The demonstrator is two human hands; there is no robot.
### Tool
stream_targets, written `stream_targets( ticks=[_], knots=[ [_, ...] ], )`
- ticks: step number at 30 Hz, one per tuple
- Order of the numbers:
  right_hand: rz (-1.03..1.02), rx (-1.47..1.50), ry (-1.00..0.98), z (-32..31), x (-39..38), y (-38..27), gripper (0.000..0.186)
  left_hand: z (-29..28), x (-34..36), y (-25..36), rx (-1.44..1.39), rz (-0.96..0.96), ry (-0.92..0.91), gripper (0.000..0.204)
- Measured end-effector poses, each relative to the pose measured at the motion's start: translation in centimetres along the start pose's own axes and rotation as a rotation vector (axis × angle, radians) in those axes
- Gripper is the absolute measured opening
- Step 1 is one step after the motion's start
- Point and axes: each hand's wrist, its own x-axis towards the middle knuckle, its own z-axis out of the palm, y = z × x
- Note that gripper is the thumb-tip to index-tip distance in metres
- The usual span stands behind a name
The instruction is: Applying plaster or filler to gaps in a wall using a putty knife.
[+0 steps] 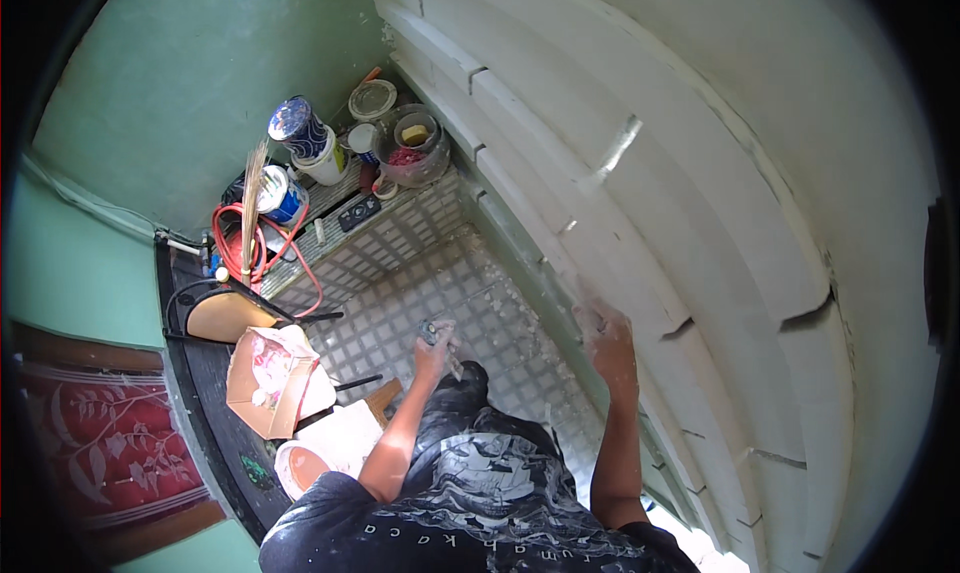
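Observation:
My left hand (437, 351) is closed on a small dusty tool (429, 329) with a greyish, rounded end showing above the fingers. A thin pale part sticks out below; its exact kind cannot be made out. My right hand (606, 341), coated in white dust, reaches up against the white stepped panelling (640, 263) on the right. Its fingertips are smeared into the pale surface, so whatever they hold, if anything, is hidden. Both forearms are bare, and my dark printed shirt (490, 483) is streaked with white.
A slatted bench (335, 218) holds paint buckets (320, 158), a clear tub (425, 158), a red hose (300, 238) and a straw broom (253, 213). Left of me are a chair (232, 316), an open cardboard box (272, 383) and a white bucket (300, 468). Debris lies on the tiled floor (480, 313).

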Motion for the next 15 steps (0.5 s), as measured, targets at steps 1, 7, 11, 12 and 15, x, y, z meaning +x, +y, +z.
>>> stream_targets(
  ticks=[1,7,11,12,15],
  knots=[
    [0.129,0.076,0.057,0.4,1.4,-1.2,0.03,-0.2,0.7,0.5,0.002,-0.016,-0.001,0.02],
    [0.387,-0.078,0.195,2.6,6.3,-3.9,0.036,-3.4,4.9,2.7,0.016,0.02,-0.042,0.021],
    [0.06,0.162,-0.384,3.8,5.6,-3.4,0.041,-5.6,7.2,3.5,-0.006,-0.046,0.002,0.021],
    [0.038,0.033,-0.198,4.7,5.6,-2.8,0.039,-5.8,7.8,3.7,-0.004,-0.044,0.026,0.021],
    [0.023,0.002,-0.155,7.2,6.6,-1.3,0.034,-7.3,8.1,3.6,-0.064,-0.032,0.08,0.02]
  ],
)
